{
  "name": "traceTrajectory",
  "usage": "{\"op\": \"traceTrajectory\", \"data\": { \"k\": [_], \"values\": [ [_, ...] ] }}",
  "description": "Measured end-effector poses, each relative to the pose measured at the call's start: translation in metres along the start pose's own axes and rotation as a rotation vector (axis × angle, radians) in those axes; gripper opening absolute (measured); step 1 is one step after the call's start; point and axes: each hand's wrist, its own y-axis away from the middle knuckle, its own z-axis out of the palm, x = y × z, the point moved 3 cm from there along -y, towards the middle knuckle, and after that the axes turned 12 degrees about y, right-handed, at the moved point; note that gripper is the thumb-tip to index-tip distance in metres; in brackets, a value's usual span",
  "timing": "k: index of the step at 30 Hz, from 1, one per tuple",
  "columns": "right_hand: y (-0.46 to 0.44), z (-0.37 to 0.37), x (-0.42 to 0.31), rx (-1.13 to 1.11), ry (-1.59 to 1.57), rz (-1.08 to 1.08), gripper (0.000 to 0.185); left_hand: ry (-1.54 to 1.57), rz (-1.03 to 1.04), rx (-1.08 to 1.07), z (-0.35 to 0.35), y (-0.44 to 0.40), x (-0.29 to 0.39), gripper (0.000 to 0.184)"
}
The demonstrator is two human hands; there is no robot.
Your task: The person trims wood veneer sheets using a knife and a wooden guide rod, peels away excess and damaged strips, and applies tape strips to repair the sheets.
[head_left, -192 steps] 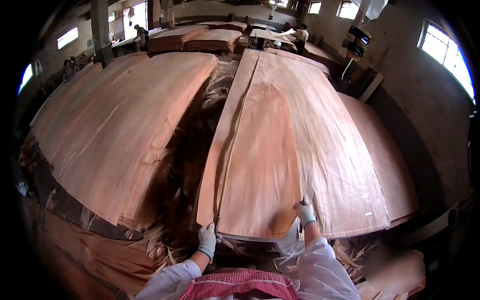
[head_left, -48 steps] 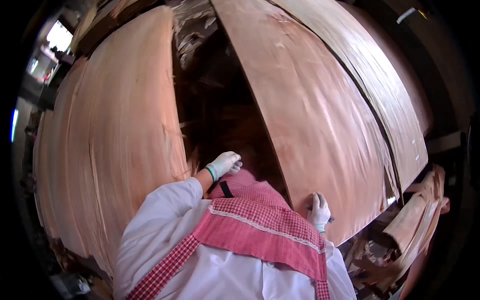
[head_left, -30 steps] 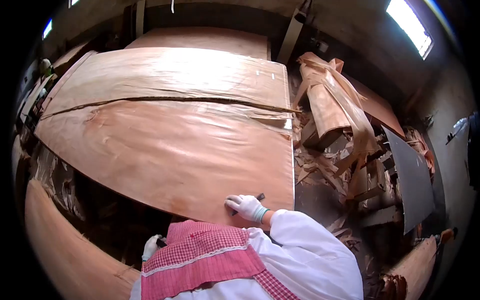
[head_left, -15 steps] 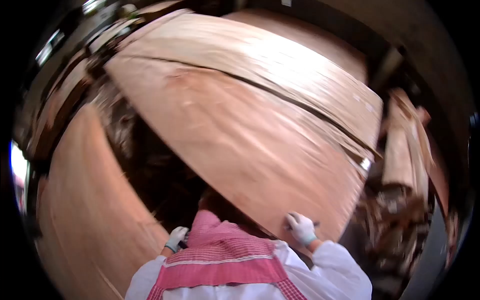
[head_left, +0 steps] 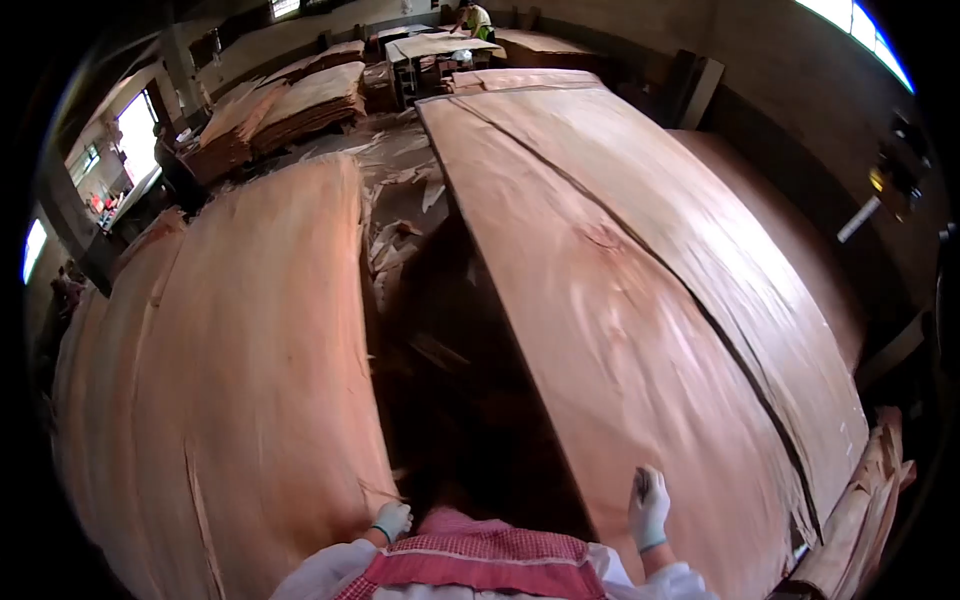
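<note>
In the head view, the reddish veneer sheet (head_left: 590, 350) lies right of a dark gap, a narrow slit parting it from the paler sheet (head_left: 740, 250). The gloved right hand (head_left: 650, 503) is over its near end, by the left edge, a dark bit at the thumb; whether it grips this, I cannot tell. The left hand (head_left: 393, 519), fingers curled, grasp unclear, is at the veneer stack's (head_left: 260, 330) near right corner.

A person (head_left: 479, 19) stands beside a far table (head_left: 436, 46); a window (head_left: 858, 32) glows right.
</note>
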Motion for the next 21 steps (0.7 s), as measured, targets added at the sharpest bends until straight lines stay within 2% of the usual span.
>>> {"op": "traceTrajectory", "data": {
  "k": [2, 3, 4, 6, 7, 11, 14, 17, 19, 20, 21],
  "values": [
    [-0.056, 0.061, -0.059, -0.067, -0.014, -0.062, 0.018, 0.033, -0.073, -0.118, -0.031, -0.029, 0.048, 0.018],
    [-0.078, 0.09, -0.084, -0.106, -0.014, -0.089, 0.018, -0.051, 0.026, -0.01, -0.042, -0.036, 0.075, 0.02],
    [-0.097, 0.113, -0.112, -0.171, -0.058, -0.094, 0.018, -0.039, 0.028, 0.022, -0.062, -0.046, 0.107, 0.021],
    [-0.132, 0.143, -0.174, -0.178, -0.033, -0.234, 0.018, -0.007, 0.022, 0.06, -0.091, -0.083, 0.152, 0.023],
    [-0.148, 0.15, -0.198, -0.194, -0.013, -0.257, 0.018, -0.023, 0.14, 0.088, -0.103, -0.102, 0.177, 0.024],
    [-0.21, 0.184, -0.243, -0.251, 0.041, -0.248, 0.018, 0.019, 0.296, 0.084, -0.12, -0.145, 0.307, 0.02],
    [-0.284, 0.216, -0.244, -0.294, 0.066, -0.216, 0.016, -0.072, 0.42, 0.119, -0.105, -0.16, 0.4, 0.019],
    [-0.384, 0.245, -0.259, -0.143, 0.008, -0.206, 0.014, -0.138, 0.601, 0.01, -0.081, -0.208, 0.479, 0.02],
    [-0.46, 0.264, -0.271, -0.07, -0.004, -0.151, 0.016, -0.382, 0.798, 0.024, -0.054, -0.245, 0.539, 0.021],
    [-0.501, 0.275, -0.274, -0.025, -0.01, -0.138, 0.018, -0.533, 0.931, 0.035, -0.019, -0.201, 0.603, 0.022],
    [-0.543, 0.284, -0.277, 0.015, 0.073, -0.117, 0.02, -0.548, 1.007, -0.012, 0.004, -0.211, 0.637, 0.022]
  ]
}}
